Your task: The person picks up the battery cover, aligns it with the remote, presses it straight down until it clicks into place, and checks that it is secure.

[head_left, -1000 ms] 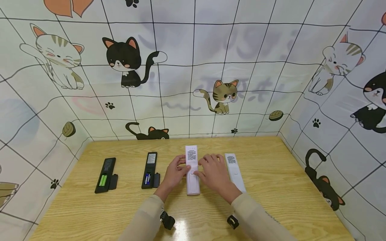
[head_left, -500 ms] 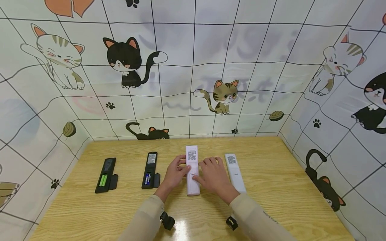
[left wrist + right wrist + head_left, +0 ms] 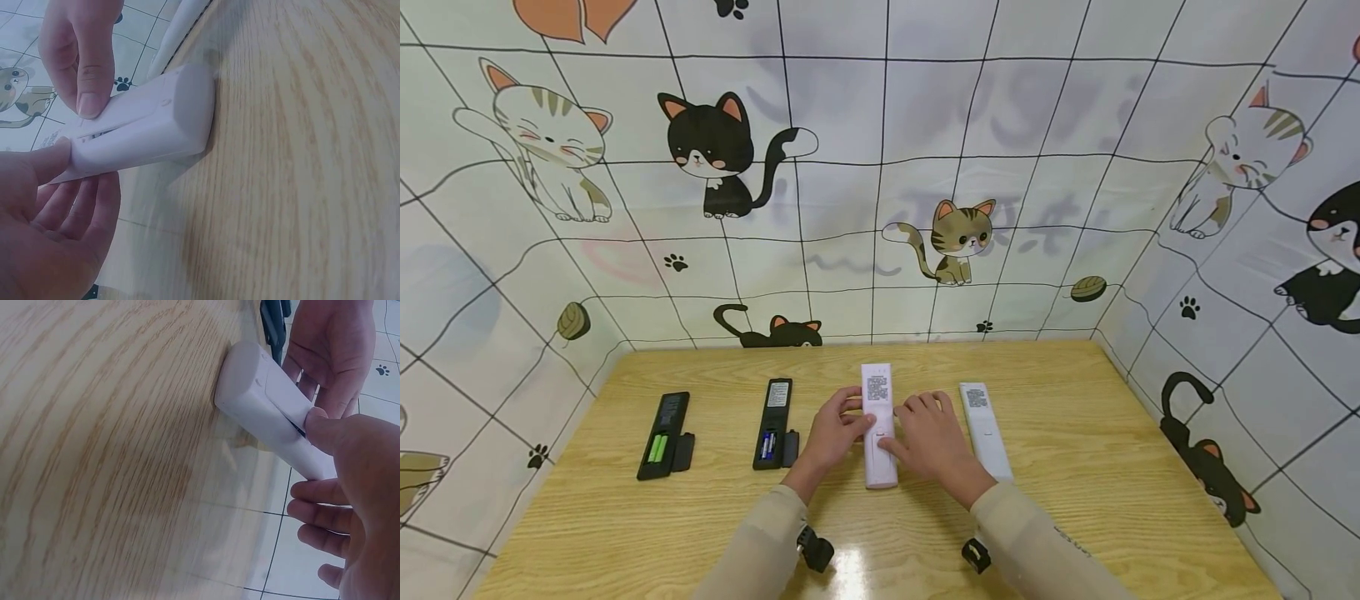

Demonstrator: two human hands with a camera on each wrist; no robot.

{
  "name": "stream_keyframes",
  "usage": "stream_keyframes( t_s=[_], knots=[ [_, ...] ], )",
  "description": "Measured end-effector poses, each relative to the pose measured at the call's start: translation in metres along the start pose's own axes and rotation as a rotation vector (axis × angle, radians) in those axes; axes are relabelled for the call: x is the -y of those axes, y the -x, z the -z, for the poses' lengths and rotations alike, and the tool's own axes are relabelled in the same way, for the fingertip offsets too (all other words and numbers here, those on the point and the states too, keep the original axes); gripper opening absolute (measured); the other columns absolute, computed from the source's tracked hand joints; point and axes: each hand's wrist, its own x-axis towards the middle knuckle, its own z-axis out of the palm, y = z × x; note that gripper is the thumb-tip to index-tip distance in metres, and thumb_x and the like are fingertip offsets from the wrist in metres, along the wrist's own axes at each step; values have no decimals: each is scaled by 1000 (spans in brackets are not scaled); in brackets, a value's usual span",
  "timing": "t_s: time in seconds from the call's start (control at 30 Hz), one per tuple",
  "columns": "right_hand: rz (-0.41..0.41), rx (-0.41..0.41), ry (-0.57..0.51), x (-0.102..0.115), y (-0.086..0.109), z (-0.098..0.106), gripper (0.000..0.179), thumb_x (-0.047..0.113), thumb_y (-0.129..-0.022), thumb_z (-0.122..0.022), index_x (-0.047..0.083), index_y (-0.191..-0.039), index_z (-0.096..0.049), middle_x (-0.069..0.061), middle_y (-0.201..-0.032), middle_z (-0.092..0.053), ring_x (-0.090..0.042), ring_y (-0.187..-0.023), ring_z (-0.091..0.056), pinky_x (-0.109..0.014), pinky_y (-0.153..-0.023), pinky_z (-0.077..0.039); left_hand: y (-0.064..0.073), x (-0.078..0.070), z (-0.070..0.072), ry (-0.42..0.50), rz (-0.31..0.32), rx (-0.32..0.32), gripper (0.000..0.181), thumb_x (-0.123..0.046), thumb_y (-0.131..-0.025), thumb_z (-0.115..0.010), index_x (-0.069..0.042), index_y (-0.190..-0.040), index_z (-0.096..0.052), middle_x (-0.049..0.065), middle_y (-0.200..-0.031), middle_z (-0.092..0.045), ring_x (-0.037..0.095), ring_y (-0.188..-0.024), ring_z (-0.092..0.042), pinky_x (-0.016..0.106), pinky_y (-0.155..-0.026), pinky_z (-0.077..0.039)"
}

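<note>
**A:** ok so where's the white remote at? Head cam has it back-side-up mid-table, long side pointing away from the person, between the left hand and the right hand.

**B:** yep. Left one's got a proper grip on it: thumb bent over the near edge of the back, fingers along the side. Right one comes in from the other side, wrist angled inward, thumb tip on the battery cover.

**A:** is the right hand gripping too tho?

**B:** can't tell tbh. Right wrist cam shows its fingers bent and spread by the remote's edge, but not whether the index actually touches.

**A:** that cam also gives you a dark slit along the cover, right by the thumb. Can't make that out from the head cam.

**B:** left wrist cam shows a slit too, plus the rounded end against the table. But only the head cam gets the whole row: black remote with green batteries, black remote with blue batteries, and the second white remote beyond the right hand.
</note>
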Motion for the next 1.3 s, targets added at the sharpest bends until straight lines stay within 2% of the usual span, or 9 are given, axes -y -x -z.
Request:
stream_keyframes(
  t_s=[0.17,0.3,0.57,0.73,0.97,1.3],
  knots=[
    [-1,14,-14,1,0,1,60,66,-90,-52,16,-123,-63,-2,-123,-61,-25,-120,-51,-49,-110,-31,10,-17,1,4,12,0,48,-3,-93,-62,-2,-139,-46,24,-127,-60,28,-101,-67,42,-81,-59],
    [-3,6,-29,1,0,2,59,64,-90,-53,15,-121,-64,-3,-121,-62,-26,-119,-52,-50,-109,-32,14,-22,1,13,12,-4,48,-3,-93,-63,-2,-138,-47,24,-128,-60,27,-101,-68,42,-81,-59],
    [-28,24,-79,4,-2,4,58,63,-90,-54,15,-121,-63,-4,-120,-62,-26,-119,-52,-50,-109,-31,12,-18,3,23,-8,-4,49,-3,-92,-63,-2,-138,-47,24,-127,-61,29,-101,-68,39,-78,-60],
    [-52,33,-105,6,-4,5,56,63,-88,-58,14,-114,-65,-4,-116,-63,-27,-117,-53,-50,-108,-32,10,-15,2,24,-9,-4,49,-3,-92,-63,-3,-138,-47,23,-127,-61,28,-100,-68,38,-78,-60],
    [-68,31,-74,8,-6,5,54,63,-86,-60,14,-108,-65,-5,-112,-64,-27,-115,-54,-49,-106,-34,11,-15,2,30,-8,0,50,-3,-92,-63,-3,-139,-46,23,-128,-60,28,-100,-68,40,-79,-60],
    [-67,56,-106,6,-5,5,59,63,-88,-58,13,-119,-64,-6,-119,-64,-28,-118,-53,-50,-108,-33,11,-14,2,44,-25,10,49,-2,-93,-62,-2,-139,-47,24,-128,-60,29,-101,-68,39,-78,-60]
  ],
)
